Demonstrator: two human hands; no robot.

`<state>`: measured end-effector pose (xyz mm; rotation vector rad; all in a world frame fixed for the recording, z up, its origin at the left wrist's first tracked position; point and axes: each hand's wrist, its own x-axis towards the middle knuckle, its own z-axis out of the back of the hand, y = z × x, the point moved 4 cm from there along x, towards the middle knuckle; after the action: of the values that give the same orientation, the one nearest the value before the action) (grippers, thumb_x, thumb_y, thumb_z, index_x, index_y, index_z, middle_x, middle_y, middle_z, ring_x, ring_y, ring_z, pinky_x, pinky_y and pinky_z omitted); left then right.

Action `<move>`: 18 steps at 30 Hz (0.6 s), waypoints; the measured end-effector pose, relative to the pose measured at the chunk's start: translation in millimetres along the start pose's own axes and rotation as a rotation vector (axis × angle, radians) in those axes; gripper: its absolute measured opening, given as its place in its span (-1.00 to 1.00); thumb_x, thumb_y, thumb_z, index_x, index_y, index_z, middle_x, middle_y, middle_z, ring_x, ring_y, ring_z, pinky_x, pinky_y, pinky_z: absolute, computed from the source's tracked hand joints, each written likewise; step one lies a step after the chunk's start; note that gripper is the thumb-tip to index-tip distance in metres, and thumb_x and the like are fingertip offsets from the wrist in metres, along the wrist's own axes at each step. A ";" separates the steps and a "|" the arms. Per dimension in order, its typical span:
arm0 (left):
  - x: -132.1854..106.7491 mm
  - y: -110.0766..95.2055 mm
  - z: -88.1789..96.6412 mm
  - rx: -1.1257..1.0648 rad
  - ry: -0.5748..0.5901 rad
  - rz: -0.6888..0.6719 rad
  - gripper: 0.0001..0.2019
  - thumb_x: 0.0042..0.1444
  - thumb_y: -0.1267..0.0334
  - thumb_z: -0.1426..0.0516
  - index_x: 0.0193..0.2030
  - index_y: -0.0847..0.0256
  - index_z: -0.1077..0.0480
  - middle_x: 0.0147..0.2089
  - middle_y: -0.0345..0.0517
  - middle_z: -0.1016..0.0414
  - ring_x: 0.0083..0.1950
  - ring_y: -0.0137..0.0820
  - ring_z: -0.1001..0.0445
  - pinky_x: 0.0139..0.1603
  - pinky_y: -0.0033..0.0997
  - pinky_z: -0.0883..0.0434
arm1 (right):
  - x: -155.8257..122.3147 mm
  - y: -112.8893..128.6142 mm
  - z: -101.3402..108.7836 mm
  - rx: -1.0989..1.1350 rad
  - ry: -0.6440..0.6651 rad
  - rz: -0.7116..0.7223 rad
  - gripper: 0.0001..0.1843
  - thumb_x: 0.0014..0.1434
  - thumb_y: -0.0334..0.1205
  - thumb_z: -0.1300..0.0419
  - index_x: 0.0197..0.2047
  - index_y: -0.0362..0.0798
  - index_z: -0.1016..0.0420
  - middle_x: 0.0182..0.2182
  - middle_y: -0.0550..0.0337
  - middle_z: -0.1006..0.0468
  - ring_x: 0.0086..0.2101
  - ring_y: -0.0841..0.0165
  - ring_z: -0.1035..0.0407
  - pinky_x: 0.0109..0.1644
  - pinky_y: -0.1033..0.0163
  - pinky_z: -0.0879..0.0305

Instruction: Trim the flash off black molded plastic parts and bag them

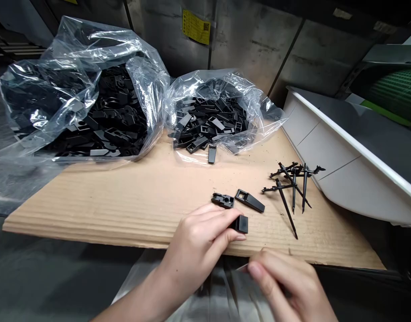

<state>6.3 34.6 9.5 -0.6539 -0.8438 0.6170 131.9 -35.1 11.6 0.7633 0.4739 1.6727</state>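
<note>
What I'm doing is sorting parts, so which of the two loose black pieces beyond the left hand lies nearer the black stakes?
The long piece with the squarish opening; the shorter, rounded piece lies left, farther from the stakes.

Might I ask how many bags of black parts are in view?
2: the larger bag on the left, and the smaller bag beside it, toward the middle.

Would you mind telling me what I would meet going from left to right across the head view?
Larger clear bag, left hand, held black part, right hand, white bin.
</note>
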 end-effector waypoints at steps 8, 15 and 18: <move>0.6 -1.2 -1.3 -0.037 0.088 0.026 -0.82 0.07 0.48 -0.06 -0.24 0.24 -0.44 -0.26 -0.08 -0.40 -0.24 -0.34 -0.30 -0.24 -0.40 -0.29 | 20.2 -11.3 7.4 0.031 -0.130 -0.204 -0.77 0.12 -0.05 -0.06 -0.35 -0.04 -0.37 -0.53 0.26 -0.43 -0.50 0.43 -0.36 -0.55 0.44 -0.22; -3.0 -0.1 2.0 -0.320 0.154 0.150 -0.81 0.09 0.43 -0.08 -0.16 0.32 -0.45 -0.39 -0.14 -0.48 -0.44 -0.49 -0.41 -0.36 -0.61 -0.36 | 19.6 -19.8 15.4 0.142 -0.252 -0.374 -0.79 0.12 -0.08 -0.05 -0.35 -0.04 -0.36 -0.53 0.27 -0.35 -0.53 0.46 -0.26 -0.54 0.44 -0.17; -3.3 1.0 2.8 -0.319 0.134 0.180 -0.79 0.08 0.43 -0.09 -0.16 0.38 -0.46 -0.38 -0.09 -0.50 -0.50 -0.51 -0.41 -0.39 -0.63 -0.36 | 8.6 -18.7 17.2 0.135 -0.298 -0.375 -0.79 0.11 -0.08 -0.06 -0.36 -0.02 -0.40 -0.61 0.28 -0.30 -0.58 0.46 -0.22 -0.58 0.43 -0.14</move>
<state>2.1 33.7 8.6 -1.0585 -0.7688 0.5972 156.2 -23.9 13.2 0.9413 0.4875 1.1658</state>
